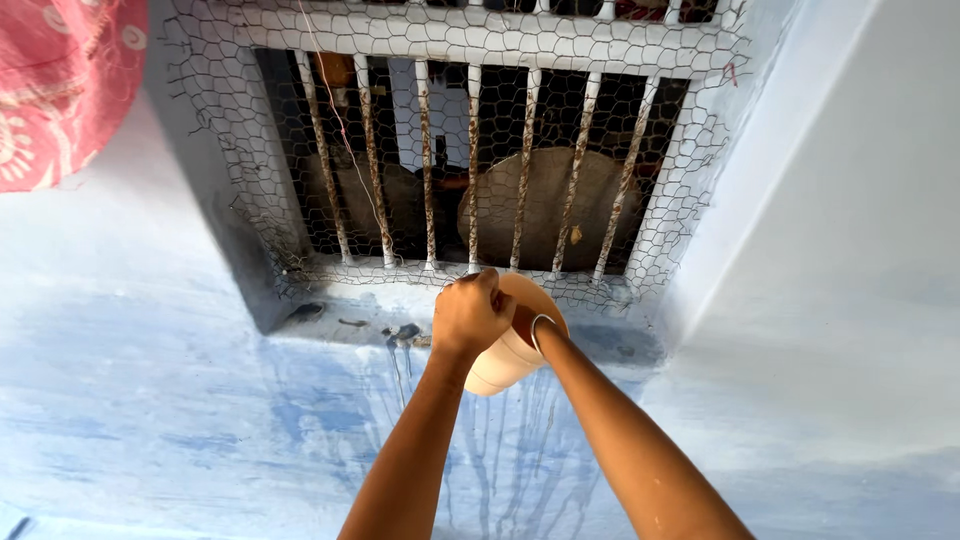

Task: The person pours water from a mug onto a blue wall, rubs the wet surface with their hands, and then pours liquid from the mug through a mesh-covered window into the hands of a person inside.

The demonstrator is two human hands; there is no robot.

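Observation:
A pale orange, ribbed plastic pot (pixel 497 362) is held up in front of a window sill, tilted with its mouth toward the window. My left hand (pixel 468 312) is closed around the pot's near rim. My right hand is hidden inside or behind the pot; only the wrist with a thin bangle (pixel 541 326) shows at the rim. Both forearms reach up from the bottom of the view.
A barred window (pixel 470 170) covered with wire mesh sits in a blue-washed wall (pixel 140 400). Small dark bits lie on the sill (pixel 400 332). Wet streaks run down the wall below. A pink patterned cloth (pixel 60 80) hangs at the top left.

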